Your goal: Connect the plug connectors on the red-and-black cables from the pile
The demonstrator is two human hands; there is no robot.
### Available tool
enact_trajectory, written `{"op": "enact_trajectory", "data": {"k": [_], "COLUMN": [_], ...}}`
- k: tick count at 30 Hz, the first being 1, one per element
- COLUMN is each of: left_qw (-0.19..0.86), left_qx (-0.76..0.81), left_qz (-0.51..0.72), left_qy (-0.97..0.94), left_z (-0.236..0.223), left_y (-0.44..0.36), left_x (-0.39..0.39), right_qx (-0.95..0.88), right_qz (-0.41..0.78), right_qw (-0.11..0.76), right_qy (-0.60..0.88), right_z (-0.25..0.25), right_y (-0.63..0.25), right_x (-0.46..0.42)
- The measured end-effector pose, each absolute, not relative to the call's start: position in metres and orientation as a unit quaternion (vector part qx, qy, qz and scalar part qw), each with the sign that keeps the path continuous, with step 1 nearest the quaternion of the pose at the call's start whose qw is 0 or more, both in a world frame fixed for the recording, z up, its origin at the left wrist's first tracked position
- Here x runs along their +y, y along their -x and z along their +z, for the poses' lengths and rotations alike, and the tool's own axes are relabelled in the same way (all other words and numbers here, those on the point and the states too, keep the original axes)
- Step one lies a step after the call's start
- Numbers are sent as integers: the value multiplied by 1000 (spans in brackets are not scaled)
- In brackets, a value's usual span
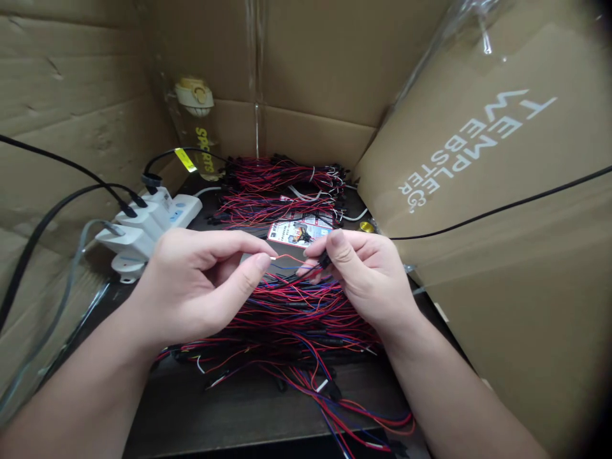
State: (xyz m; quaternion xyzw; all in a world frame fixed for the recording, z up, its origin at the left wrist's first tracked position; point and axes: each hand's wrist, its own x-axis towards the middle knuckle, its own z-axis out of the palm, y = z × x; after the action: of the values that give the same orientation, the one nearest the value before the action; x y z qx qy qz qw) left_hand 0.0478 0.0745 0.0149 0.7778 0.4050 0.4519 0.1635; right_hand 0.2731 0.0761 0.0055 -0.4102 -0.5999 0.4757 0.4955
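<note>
Between thumb and forefinger, my left hand (210,280) pinches the white-tipped end of a thin red wire (289,257). My right hand (368,274) is closed on a black connector (325,259) with wires running from it toward the left hand. Both hands are raised over a thick pile of red, blue and black wires (306,306), some with black connectors and white ends. Part of the connector is hidden by the right thumb and fingers.
Cardboard walls (310,57) enclose the dark table (215,414). A white power strip (153,217) with plugs stands left, near a clear bottle (198,127). Bundled wires (282,185) and a printed card (296,233) lie behind. A black cable (502,207) crosses the right wall.
</note>
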Motion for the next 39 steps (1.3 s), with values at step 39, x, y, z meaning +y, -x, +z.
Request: {"op": "enact_trajectory", "data": {"k": [39], "left_qw": [283], "left_qx": [386], "left_qz": [565], "left_qy": [-672], "left_z": [5], "left_y": [-17], "left_x": [96], "right_qx": [-425], "right_qz": [417], "right_qw": [743], "right_qy": [306], "right_z": [10], "right_y": [-292], "right_x": [104]}}
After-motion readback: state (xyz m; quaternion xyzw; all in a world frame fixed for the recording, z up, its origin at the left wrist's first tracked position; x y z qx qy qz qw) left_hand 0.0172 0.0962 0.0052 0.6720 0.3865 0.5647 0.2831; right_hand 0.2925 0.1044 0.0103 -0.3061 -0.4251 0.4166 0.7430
